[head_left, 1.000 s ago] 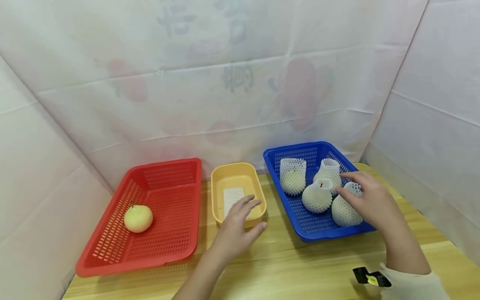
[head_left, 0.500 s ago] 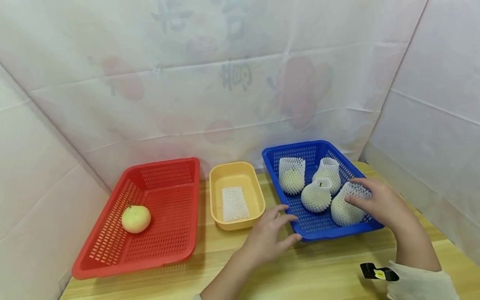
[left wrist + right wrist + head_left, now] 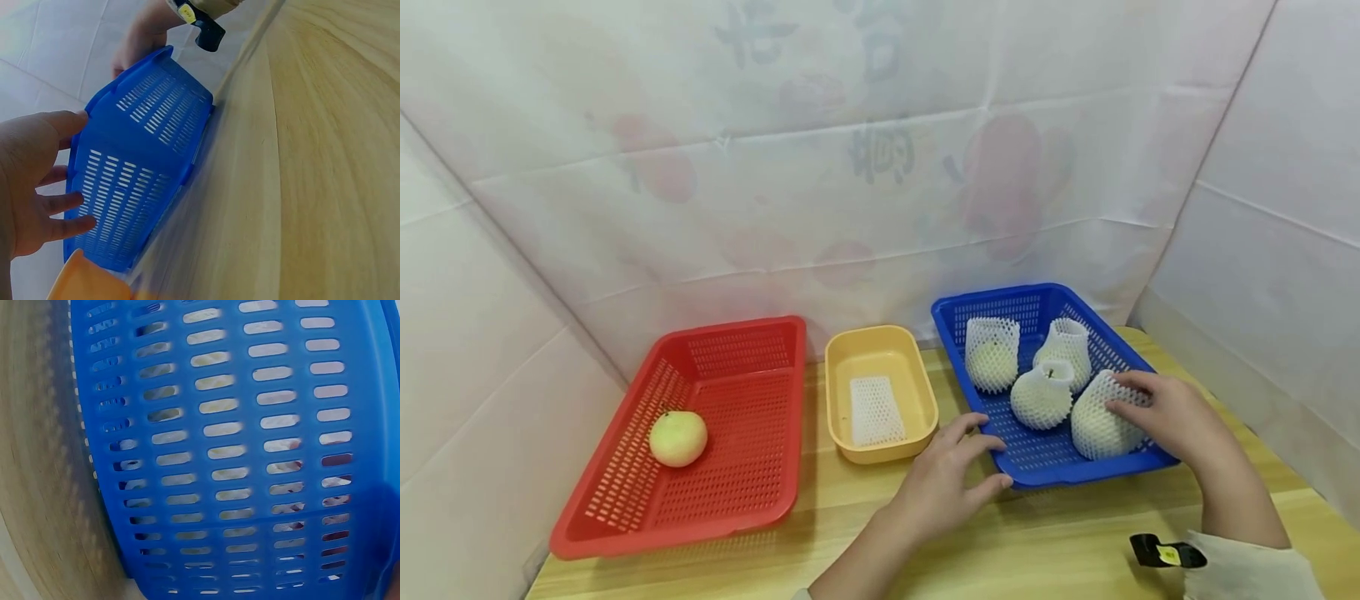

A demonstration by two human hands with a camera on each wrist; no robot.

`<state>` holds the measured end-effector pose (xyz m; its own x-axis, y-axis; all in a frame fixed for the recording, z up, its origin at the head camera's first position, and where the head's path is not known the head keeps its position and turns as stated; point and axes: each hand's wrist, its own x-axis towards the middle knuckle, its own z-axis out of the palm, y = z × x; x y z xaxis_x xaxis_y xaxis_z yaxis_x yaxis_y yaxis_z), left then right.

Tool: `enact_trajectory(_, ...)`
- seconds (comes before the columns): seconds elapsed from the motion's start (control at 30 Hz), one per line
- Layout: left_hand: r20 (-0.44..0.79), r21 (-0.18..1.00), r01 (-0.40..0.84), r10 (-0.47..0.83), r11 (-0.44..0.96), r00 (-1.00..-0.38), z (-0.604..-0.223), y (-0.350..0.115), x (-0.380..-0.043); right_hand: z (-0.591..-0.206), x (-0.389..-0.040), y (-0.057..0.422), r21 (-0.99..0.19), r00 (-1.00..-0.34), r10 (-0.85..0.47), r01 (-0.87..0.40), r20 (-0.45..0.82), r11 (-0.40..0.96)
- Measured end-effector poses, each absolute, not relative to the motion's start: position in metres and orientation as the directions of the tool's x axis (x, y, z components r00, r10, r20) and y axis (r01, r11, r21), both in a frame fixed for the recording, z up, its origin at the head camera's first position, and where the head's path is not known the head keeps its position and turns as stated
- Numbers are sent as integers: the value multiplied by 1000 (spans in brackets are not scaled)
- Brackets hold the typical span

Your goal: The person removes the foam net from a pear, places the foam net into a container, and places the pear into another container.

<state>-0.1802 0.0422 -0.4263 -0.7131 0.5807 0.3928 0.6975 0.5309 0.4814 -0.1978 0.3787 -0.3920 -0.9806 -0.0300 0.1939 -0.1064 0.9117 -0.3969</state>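
Observation:
In the head view, a blue basket point(image 3: 1075, 476) bears several pears in white foam nets. My right hand point(image 3: 1183, 425) has its thumb and index finger on the net of the front right pear point(image 3: 1097, 427), gripping it from the right; its other fingers are hidden. At the basket's front left corner is my left hand point(image 3: 943, 479), fingers spread. The left wrist view has this left hand point(image 3: 28, 181) with the thumb tip at the rim and straight fingers along the blue wall point(image 3: 119, 150). Perforated blue plastic point(image 3: 369, 419) fills most of the right wrist view, without a clear sight of the hand.
A yellow tub point(image 3: 842, 358) in the middle holds a flat foam net point(image 3: 876, 410). On the left, a bare pear point(image 3: 678, 438) sits in a red basket point(image 3: 790, 417). All stand on a wooden table point(image 3: 820, 517), with white cloth point(image 3: 760, 208) behind.
My left hand has moved right, from in front of the yellow tub to the blue basket's corner. My right hand has come down onto the front right pear's net.

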Motion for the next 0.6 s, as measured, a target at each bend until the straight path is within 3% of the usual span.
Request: enact_trajectory(0.6,377,464,706,601,536,-705,-428,41,-179,-395,-198,374,-361,-933,27,-113,359,926)
